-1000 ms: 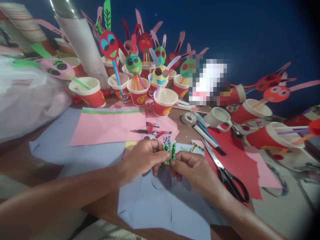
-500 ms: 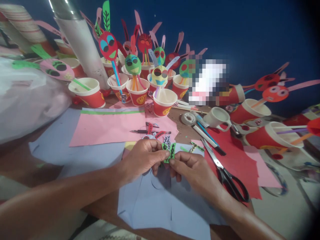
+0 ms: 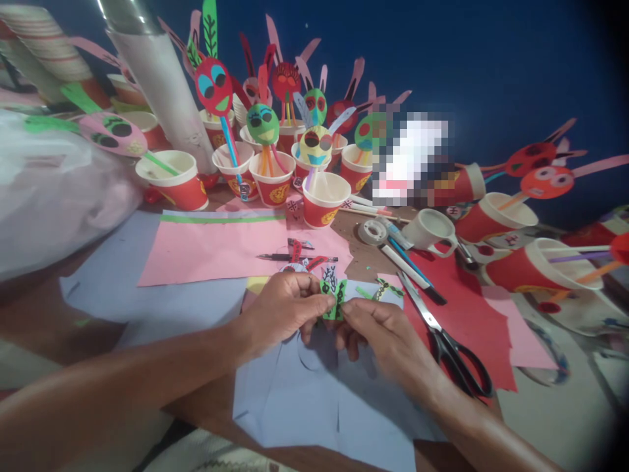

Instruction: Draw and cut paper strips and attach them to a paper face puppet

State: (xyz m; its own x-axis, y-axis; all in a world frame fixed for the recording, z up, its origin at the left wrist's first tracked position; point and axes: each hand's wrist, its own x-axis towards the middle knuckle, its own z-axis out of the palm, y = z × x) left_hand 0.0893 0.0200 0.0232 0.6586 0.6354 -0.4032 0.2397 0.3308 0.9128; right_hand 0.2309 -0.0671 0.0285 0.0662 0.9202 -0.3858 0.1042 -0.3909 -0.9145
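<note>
Between my hands is a small piece of green paper (image 3: 339,295) with black drawn marks. My left hand (image 3: 289,305) pinches its left side between thumb and fingers. The thumb and fingers of my right hand (image 3: 376,322) are closed on its lower right edge. Just behind it, small paper cutouts with black line drawings lie partly hidden. To the right of the green paper, small green cutouts (image 3: 390,288) rest on pale blue paper (image 3: 314,419). Black-handled scissors (image 3: 437,328) lie half open beside my right hand.
Pink paper (image 3: 221,252) and a black pen (image 3: 275,257) lie beyond my left hand. Several red paper cups, one of them (image 3: 324,203) nearest, hold paper faces on straws. Right of centre are a tape roll (image 3: 372,232), a white mug (image 3: 431,231) and red paper (image 3: 472,328).
My right hand's fingers have shifted slightly on the green paper's right edge. My left hand keeps its pinch. The whole view has moved very slightly.
</note>
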